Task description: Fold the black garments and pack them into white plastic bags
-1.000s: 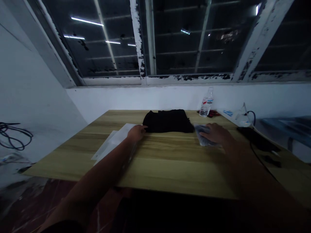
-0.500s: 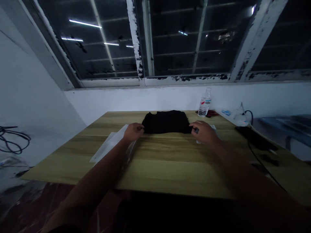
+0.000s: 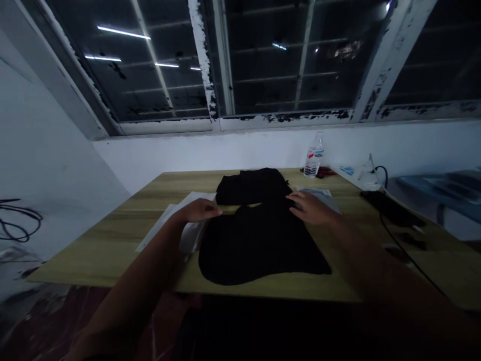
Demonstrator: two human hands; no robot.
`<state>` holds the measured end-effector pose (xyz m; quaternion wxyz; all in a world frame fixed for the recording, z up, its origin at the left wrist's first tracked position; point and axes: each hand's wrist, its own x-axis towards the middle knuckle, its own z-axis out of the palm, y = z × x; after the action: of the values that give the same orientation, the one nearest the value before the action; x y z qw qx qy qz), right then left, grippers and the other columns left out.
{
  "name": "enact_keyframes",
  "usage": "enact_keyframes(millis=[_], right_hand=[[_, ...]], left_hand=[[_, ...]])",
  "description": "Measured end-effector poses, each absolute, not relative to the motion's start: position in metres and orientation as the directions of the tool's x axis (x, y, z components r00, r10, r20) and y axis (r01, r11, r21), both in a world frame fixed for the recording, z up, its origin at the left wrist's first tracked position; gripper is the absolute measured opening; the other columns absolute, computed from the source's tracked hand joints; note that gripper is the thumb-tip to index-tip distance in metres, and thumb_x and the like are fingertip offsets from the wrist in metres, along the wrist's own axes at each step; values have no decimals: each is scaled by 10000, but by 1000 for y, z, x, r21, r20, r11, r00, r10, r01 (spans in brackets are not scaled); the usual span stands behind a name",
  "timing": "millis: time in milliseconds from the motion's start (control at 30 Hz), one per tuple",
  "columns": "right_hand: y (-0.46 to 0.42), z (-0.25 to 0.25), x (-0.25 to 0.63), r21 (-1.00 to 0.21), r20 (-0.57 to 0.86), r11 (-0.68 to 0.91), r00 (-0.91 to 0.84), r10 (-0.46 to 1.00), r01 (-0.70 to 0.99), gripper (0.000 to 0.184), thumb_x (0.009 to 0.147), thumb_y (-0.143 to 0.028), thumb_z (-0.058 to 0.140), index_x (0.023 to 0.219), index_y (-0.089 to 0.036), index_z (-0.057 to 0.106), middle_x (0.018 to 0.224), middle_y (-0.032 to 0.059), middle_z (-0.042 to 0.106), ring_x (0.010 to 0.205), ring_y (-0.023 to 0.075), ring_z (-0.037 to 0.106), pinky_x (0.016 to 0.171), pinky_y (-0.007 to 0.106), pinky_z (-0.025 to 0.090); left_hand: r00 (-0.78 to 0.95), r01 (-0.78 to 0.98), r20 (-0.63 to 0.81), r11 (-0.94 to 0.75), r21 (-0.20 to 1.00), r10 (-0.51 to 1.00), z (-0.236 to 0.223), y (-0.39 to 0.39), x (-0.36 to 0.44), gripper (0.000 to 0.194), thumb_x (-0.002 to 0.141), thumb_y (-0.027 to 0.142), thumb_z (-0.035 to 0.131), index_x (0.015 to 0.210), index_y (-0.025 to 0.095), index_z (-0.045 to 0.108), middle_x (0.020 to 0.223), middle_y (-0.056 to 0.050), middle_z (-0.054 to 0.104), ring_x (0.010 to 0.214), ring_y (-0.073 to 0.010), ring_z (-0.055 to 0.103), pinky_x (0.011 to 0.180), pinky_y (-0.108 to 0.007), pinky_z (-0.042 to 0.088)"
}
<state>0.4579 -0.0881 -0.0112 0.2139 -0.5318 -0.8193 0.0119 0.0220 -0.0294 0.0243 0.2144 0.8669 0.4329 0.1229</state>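
Across the bench (image 3: 112,250), your black garment (image 3: 259,250) lies spread toward you, far part stacked. Both hands are open, gripping nothing: right hand (image 3: 310,208) flat at its edge, left hand (image 3: 197,210) on the plastic sleeve (image 3: 191,235), apparently keeping the cloth squared.

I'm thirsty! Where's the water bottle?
In the head view, the water bottle stands at the far edge of the table, by the white wall, to the right of the folded black cloth.

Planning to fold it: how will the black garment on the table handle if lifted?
The black cloth garment will probably be floppy: it lies flat in a soft, curved outline. Likely light for its size, it should drape when lifted.
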Motion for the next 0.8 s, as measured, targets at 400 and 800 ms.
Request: enact_keyframes(millis=[400, 800], right_hand=[[-81, 7, 446, -99, 525, 331, -233, 818, 938, 148, 854, -294, 627, 885, -226, 754, 1047, 91, 778, 1049, 306, 670, 1062, 502, 414], [-135, 59, 481, -694, 100, 456, -554, 827, 556, 519, 852, -736, 603, 774, -237, 725, 912, 82, 731, 883, 252, 669, 872, 415, 532]], left_hand=[[571, 664, 74, -514, 543, 817, 11, -19, 16, 408, 789, 602, 680, 863, 201, 702, 774, -1, 701, 720, -157, 617, 702, -259, 495], [728, 319, 197, -579, 750, 656, 54, -37, -6, 625, 791, 817, 622, 887, 217, 770, 1196, -156, 731, 1189, -322, 643, 1033, -470, 504]])
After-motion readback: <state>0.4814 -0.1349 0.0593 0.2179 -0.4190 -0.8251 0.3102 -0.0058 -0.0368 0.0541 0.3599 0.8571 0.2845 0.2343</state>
